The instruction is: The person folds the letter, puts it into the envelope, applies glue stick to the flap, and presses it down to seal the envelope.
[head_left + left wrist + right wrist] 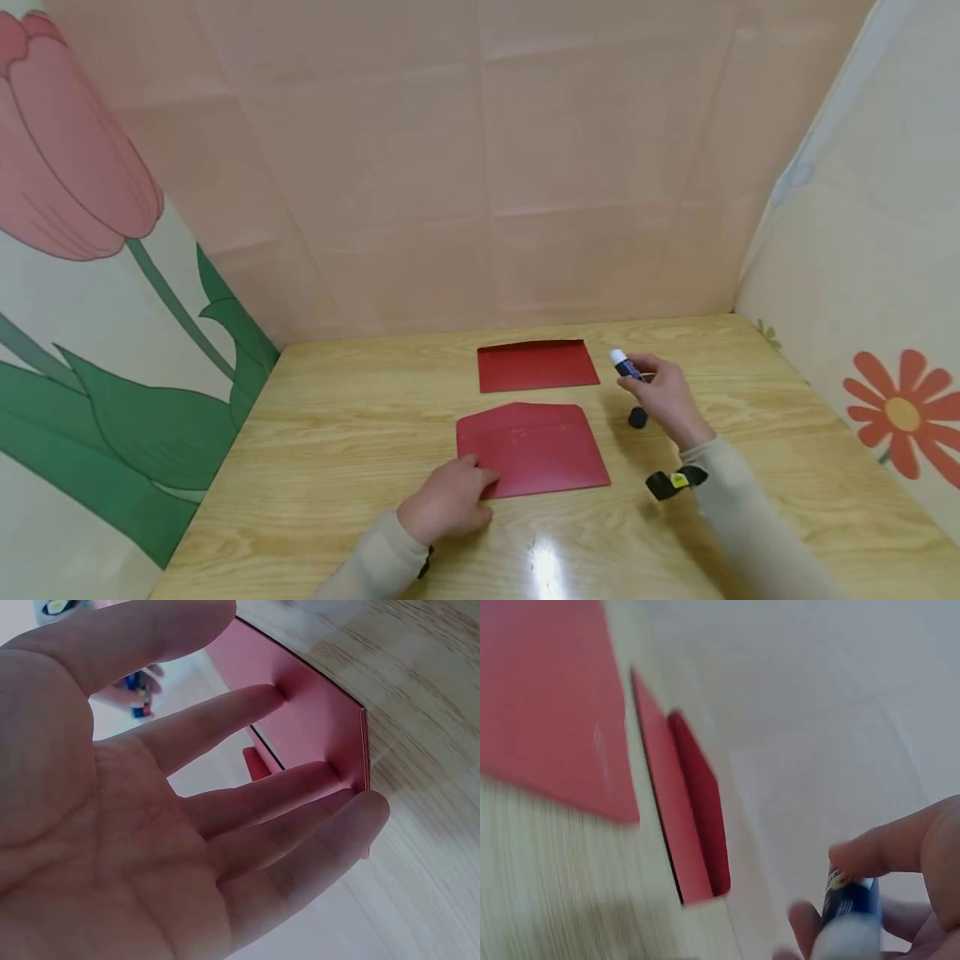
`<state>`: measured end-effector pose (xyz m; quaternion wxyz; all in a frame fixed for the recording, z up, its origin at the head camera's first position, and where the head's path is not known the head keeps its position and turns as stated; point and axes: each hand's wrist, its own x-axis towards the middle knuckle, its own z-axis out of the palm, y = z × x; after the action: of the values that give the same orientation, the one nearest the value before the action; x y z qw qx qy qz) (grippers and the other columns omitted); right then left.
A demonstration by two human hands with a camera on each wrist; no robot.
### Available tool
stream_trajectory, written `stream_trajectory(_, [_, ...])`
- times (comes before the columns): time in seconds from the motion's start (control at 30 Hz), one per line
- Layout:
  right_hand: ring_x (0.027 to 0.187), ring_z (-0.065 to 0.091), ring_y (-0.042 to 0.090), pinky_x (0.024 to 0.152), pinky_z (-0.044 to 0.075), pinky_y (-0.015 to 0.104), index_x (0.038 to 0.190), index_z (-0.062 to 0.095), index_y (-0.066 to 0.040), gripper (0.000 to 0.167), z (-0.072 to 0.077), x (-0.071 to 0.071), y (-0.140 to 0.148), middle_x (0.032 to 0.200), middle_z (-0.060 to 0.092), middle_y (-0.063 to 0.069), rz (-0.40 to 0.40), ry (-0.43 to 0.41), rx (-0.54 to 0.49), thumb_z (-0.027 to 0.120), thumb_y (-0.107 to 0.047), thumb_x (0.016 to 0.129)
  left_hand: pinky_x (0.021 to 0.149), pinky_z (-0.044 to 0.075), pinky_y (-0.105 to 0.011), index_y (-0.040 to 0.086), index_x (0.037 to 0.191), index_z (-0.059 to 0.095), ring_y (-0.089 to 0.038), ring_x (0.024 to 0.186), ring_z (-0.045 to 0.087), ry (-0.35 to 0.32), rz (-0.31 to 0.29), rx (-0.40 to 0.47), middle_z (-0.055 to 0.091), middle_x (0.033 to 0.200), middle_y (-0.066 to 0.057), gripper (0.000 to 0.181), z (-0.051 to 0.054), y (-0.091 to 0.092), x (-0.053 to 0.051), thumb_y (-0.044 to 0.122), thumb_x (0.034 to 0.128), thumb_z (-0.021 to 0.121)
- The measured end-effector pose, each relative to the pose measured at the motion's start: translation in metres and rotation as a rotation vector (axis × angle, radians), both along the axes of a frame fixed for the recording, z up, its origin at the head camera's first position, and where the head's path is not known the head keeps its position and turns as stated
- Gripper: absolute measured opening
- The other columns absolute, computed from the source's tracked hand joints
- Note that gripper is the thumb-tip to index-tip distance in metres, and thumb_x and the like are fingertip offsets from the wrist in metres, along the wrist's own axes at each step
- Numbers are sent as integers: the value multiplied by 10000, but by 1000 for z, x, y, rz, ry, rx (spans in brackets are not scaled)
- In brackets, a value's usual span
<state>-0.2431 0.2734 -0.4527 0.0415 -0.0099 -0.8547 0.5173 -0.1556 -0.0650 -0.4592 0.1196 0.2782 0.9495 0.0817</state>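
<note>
A pinkish-red envelope (536, 454), its pointed flap turned up at the far side, lies flat on the table. My left hand (450, 497) rests its fingertips on the near left corner; in the left wrist view the fingers (217, 727) stretch out and touch the red paper (315, 712), thumb apart from it. Above the table to the right, my right hand (666, 396) pinches a glue stick (626, 364) with a dark blue body, its white end pointing up and left. In the right wrist view thumb and fingers hold the glue stick (847, 911). A black cap (637, 417) sits below that hand.
A second, darker red envelope (538, 367) lies behind the first, its flap standing partly up. The wooden table (337, 442) meets a pinkish cloth backdrop (480, 208) at the back. Flower-printed panels (885, 292) stand at both sides.
</note>
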Motion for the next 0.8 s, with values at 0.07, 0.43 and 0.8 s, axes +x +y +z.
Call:
stream_trajectory(0.07, [946,603,263,669,515,243,1333,561,58,464,-2,-1,7,1218,595,274,-31,44,108,673,-188,957,822,510,-287,131,1251,696,-118,888,568,-11,5,12,608,1039,-9,409,1,-1,0,231,856,736])
stream_trajectory(0.43, [943,640,383,657,489,297,1155,601,75,403,-26,-10,39,1132,633,292,-169,140,291,769,-153,868,748,502,-260,122,1146,728,-77,858,534,-8,-11,77,598,1000,39,292,0,-8,-5,252,884,740])
stream_trajectory(0.8, [923,654,394,673,489,323,1145,580,82,422,-35,-13,46,1091,628,287,-166,148,302,784,-134,845,789,517,-336,43,1212,653,-177,922,556,17,161,287,607,1053,-59,434,-2,-22,-38,270,868,790])
